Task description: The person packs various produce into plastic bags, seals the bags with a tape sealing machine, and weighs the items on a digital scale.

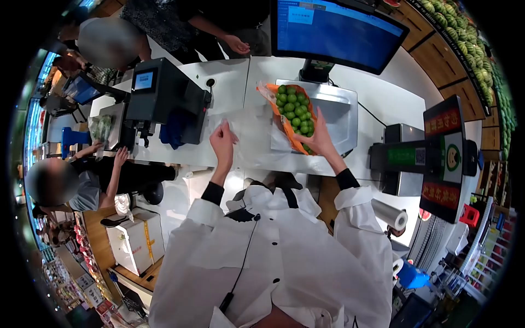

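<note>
Round green fruits [295, 109], like limes, fill an orange bag [285, 124] that lies on the metal scale plate [340, 104]. My right hand [319, 138] cups the near right side of this bag, thumb and fingers against it. To the left, my left hand [222, 143] is closed in a pinch on a thin clear plastic bag [251, 143]. The clear bag spreads over the white counter between both hands, and its exact outline is hard to make out.
A monitor [333, 33] stands behind the scale. On the left is a dark weighing machine [158, 93]; on the right, a sign stand [421, 156] and a plastic roll [391, 214]. A co-worker [95, 188] handles bagged greens at left. People stand across the counter [227, 82].
</note>
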`<state>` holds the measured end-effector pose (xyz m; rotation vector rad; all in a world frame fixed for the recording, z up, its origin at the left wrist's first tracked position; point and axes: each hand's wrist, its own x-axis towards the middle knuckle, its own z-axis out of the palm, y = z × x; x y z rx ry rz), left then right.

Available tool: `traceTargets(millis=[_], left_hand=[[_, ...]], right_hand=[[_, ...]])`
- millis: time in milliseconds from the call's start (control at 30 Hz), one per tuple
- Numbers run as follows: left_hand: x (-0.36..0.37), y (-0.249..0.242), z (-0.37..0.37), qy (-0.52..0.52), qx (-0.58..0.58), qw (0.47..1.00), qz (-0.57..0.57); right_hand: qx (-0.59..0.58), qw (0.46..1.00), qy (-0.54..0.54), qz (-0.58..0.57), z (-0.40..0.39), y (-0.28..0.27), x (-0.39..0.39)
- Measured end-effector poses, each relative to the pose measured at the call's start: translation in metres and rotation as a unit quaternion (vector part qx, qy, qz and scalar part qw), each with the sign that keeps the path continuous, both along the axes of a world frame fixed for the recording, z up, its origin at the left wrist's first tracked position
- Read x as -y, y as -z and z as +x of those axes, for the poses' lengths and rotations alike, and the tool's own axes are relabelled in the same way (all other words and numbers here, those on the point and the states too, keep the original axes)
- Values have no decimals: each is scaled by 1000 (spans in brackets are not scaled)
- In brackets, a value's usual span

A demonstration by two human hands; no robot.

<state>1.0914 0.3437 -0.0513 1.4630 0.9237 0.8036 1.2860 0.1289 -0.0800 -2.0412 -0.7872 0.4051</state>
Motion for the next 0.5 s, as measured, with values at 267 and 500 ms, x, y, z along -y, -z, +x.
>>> traceTargets(millis=[267, 500], left_hand=[[16, 24, 30, 110, -87, 989, -47], [49, 67, 86, 119, -119, 974, -153]], right_hand=[[-187, 981, 41, 1, 46, -4, -36], [-275, 960, 40, -46, 61, 9, -36]])
